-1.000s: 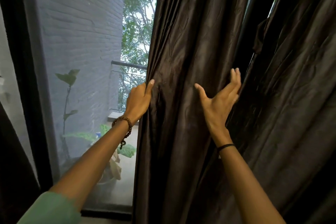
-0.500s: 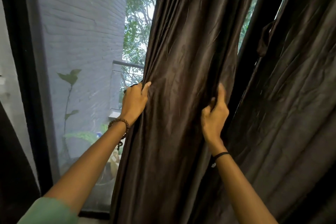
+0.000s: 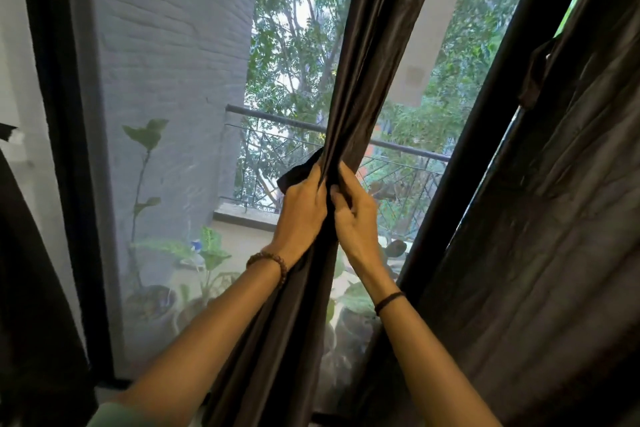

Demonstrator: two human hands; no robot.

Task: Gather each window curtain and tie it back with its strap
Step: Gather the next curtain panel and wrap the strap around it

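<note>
Left grip [image 3: 303,215], right grip [image 3: 354,218] round curtain [image 3: 375,45]

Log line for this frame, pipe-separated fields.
stage: gathering | left hand: grips bunched curtain | right hand: grips same curtain | tied: no | right-side curtain: hanging loose

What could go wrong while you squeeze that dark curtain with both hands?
1. The left hand and the right hand both grip the bunched curtain. Freeing one to work a strap might let the folds fall loose.
2. A dark flap sticks out beside the left hand, maybe the strap. It could slip from the grip.
3. The other curtain on the right hangs loose and might swing into the way.
</note>
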